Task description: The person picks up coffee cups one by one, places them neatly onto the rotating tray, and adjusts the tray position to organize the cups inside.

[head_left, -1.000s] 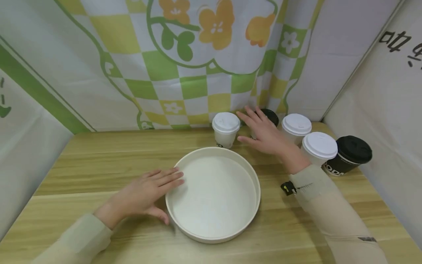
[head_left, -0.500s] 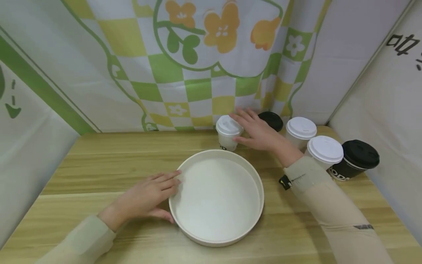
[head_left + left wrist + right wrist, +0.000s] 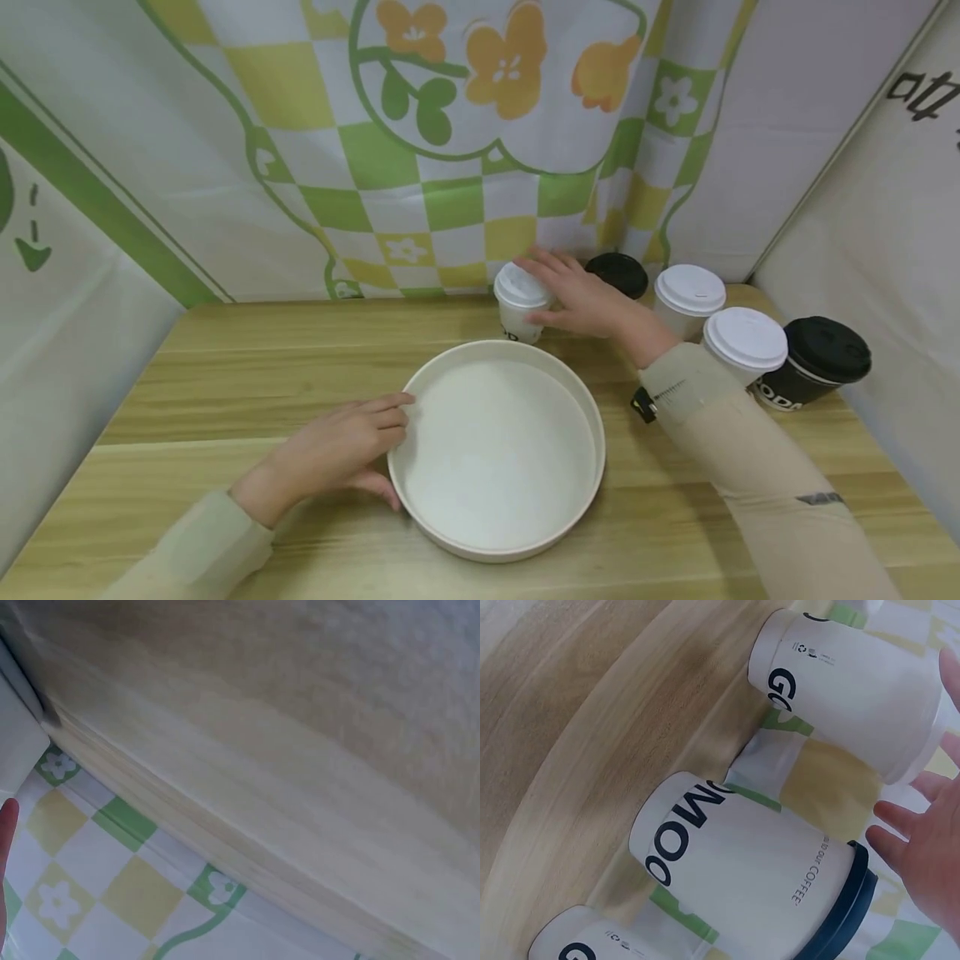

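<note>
A round off-white tray [image 3: 498,450] lies on the wooden table. My left hand [image 3: 337,446] is at its left side, fingers bent over the rim and thumb outside; the left wrist view catches only a finger by the tray's pale wall [image 3: 16,742]. My right hand [image 3: 581,296] reaches to the small white-lidded paper coffee cup [image 3: 519,312] behind the tray. In the right wrist view, the fingers of the right hand [image 3: 934,844] are spread near that cup's lid end, not wrapped round the cup [image 3: 847,694]. A black-lidded white cup [image 3: 742,862] stands beside it, partly behind the hand in the head view.
To the right stand two more white-lidded cups, one farther back [image 3: 688,292] and one nearer [image 3: 744,337], with a black cup [image 3: 810,362] beside them. A checked floral curtain [image 3: 450,192] hangs along the table's back edge.
My right hand has moved left from the black-lidded cup to the white-lidded cup. The left fingers have bent more over the tray's rim. The head view has shifted slightly.
</note>
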### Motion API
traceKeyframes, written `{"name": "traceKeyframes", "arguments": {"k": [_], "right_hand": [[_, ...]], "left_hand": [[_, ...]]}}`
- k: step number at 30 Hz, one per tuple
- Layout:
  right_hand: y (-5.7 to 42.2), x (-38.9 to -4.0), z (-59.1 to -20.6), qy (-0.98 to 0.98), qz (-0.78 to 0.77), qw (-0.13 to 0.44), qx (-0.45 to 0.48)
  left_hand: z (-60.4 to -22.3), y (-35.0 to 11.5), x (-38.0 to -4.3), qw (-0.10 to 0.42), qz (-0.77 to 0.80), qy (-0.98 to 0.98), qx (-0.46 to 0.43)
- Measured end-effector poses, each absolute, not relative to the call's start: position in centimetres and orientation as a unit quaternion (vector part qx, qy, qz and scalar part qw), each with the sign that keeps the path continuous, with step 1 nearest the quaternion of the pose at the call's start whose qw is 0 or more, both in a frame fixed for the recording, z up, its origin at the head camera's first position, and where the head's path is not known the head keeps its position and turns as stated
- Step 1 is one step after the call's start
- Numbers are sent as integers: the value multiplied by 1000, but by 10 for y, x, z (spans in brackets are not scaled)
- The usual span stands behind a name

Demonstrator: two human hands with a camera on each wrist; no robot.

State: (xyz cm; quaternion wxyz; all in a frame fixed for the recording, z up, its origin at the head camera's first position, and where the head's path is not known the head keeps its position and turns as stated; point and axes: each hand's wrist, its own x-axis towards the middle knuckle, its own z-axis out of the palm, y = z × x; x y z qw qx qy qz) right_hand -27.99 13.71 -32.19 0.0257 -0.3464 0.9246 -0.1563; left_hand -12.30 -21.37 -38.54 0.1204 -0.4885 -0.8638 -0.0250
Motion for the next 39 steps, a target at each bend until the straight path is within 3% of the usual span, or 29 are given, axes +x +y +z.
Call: {"name": "traceKeyframes", "arguments": {"k": [9, 16, 32, 39], "right_hand": [[130, -288, -326, 921, -155, 56, -353], [127, -291, -329, 920, -145, 67, -358], [118, -294, -335, 917, -177, 51, -352], [115, -294, -337, 913, -175, 31, -367]], "left_hand": [[-390, -214, -124, 115, -79, -862, -487], [-386, -211, -123, 82, -90, -872, -473], [-385, -209, -123, 46, -91, -887, -450], [-382, -209, -125, 4, -129, -889, -440]]}}
